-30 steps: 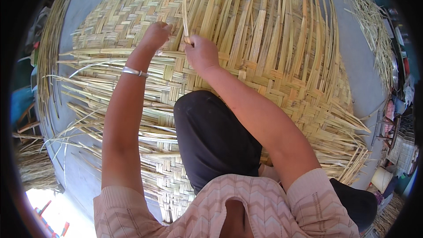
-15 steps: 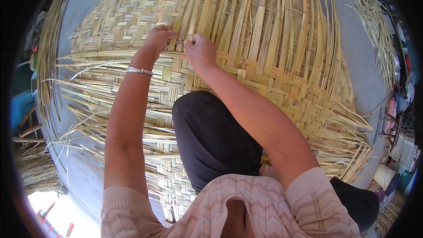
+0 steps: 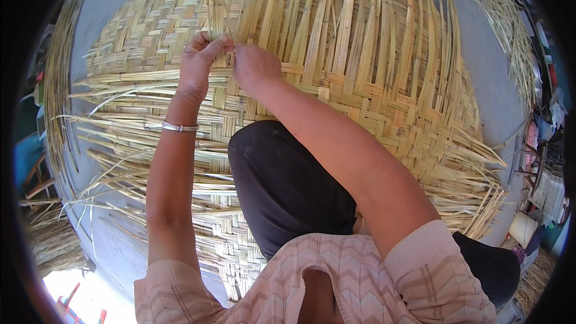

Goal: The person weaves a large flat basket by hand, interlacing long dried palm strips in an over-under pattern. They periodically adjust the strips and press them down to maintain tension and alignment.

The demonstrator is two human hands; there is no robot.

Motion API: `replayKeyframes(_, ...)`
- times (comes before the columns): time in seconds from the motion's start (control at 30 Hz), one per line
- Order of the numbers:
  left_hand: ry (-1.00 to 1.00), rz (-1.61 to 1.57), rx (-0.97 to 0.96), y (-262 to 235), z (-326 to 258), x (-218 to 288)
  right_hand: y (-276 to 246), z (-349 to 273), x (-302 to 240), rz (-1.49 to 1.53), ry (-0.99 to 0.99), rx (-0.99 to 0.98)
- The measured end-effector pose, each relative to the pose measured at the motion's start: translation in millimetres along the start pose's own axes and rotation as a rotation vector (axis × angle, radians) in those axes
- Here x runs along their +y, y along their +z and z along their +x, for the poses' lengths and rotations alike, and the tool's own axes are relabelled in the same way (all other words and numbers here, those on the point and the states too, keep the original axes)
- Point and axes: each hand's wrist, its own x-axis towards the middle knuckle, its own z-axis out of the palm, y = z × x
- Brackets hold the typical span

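A large mat [image 3: 384, 121] of flat, yellowish split-reed strips lies under me, woven in a diagonal pattern. My left hand [image 3: 201, 63] is closed, thumb against fingers, on a few reed strips [image 3: 216, 6] that stand up from the weave and run away from me. Right beside it my right hand [image 3: 257, 68] is curled, back upward, where a thin strip comes down between the hands. Its fingertips are mostly hidden, and what it grips cannot be made out. Just below both hands, crosswise strips [image 3: 144, 76] lie over the mat, their loose ends sticking out leftward.
Many long unwoven strips [image 3: 342, 30] lie lengthwise over the mat's far right part. My dark-trousered knee [image 3: 282, 174] rests on the mat. Loose reeds lie on the grey floor [image 3: 474, 54] at the far right, and a reed bundle [image 3: 63, 72] lies along the left.
Both hands have shifted a little left and stay close together. Strips at my left hand now stand raised from the mat. Right-hand fingers that showed around a strip before are now mostly hidden.
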Motion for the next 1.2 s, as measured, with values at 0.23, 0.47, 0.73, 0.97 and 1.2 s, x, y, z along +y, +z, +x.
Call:
replayKeyframes(0.23, -0.074, -0.156, -0.13, -1, 16, 10, 3, 6, 4, 0.044, 0.039, -0.013)
replayKeyframes(0.47, 0.014, 0.475, -0.234, 1, 21, 15, 3, 8, 4, -0.023, -0.045, -0.068)
replayKeyframes(0.73, 0.285, 1.373, -0.274, -10, 28, 15, 0, -1, 17, 0.029, -0.108, -0.08)
replayKeyframes(0.97, 0.404, 1.461, -0.425, -27, 32, 18, 3, -3, 15, 0.11, -0.059, -0.022)
replayKeyframes(1.2, -0.121, 0.96, -0.451, -39, 48, 14, 5, -5, 17, 0.231, -0.054, 0.092)
